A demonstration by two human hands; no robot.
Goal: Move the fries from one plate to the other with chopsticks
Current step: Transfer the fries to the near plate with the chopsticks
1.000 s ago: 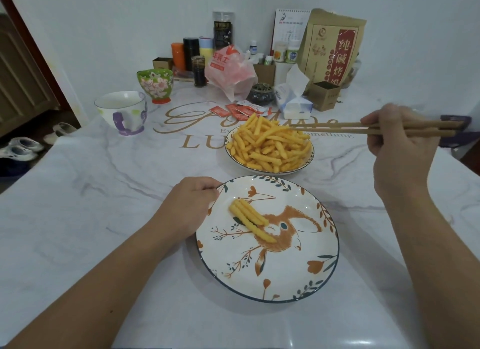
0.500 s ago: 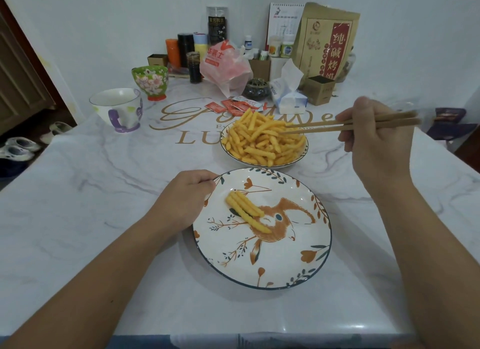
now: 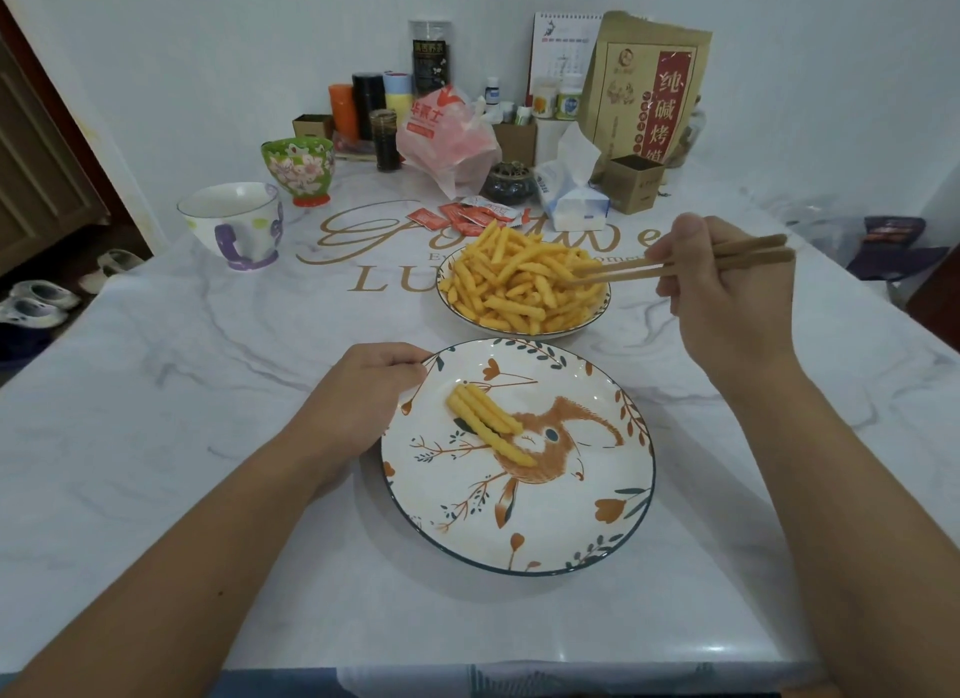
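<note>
Fries (image 3: 519, 289) heap the far plate (image 3: 597, 319) at the table's (image 3: 156, 411) middle; three lie on the near plate (image 3: 519, 541). Right hand (image 3: 727, 302) grips chopsticks (image 3: 649, 268), tips in the heap. Left hand (image 3: 358, 406) pinches the near plate's rim.

right hand (image 3: 727, 302) pulled in from out past the far plate's (image 3: 597, 319) right side, now just beside its right rim and nearer the table's (image 3: 156, 385) front edge than a second ago; chopsticks (image 3: 675, 267) slid in with it, tips were over the top of the fry pile (image 3: 519, 286) near its middle, now lowered into the right part of the pile and touching fries, shafts angled down toward the tips; cannot tell if a fry is pinched; camera view tipped down a bit, table's front edge now showing
</note>
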